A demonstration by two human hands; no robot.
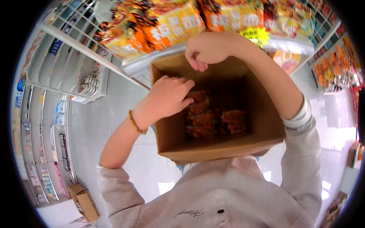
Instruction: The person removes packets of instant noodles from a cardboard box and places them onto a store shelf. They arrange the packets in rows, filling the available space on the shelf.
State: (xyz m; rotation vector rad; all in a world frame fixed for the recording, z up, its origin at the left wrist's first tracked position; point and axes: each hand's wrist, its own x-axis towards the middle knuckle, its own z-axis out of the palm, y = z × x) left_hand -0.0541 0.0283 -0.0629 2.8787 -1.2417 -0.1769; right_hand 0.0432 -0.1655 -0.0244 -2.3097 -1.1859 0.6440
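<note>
A deep cardboard box (259, 119) stands with its top uncovered in front of my body. Several red packets (199, 122) lie in stacks inside, partly lost in shadow. My left hand (168, 97) is over the box's left edge, its thumb and index finger apart above the packets; nothing shows between them. At the far rim is my right hand (212, 52), with the wrist bent and the fingers curled down. Its palm is hidden, so whether it holds anything cannot be told. Orange and yellow bags of food (176, 25) sit on the rack just beyond it.
The wire rack (77, 47) has a clear front strip (159, 54) and a yellow starburst tag (255, 35). Shelving (42, 119) runs along the left. A smaller cardboard box (84, 202) is on the floor at lower left. Orange packets (332, 68) hang at right.
</note>
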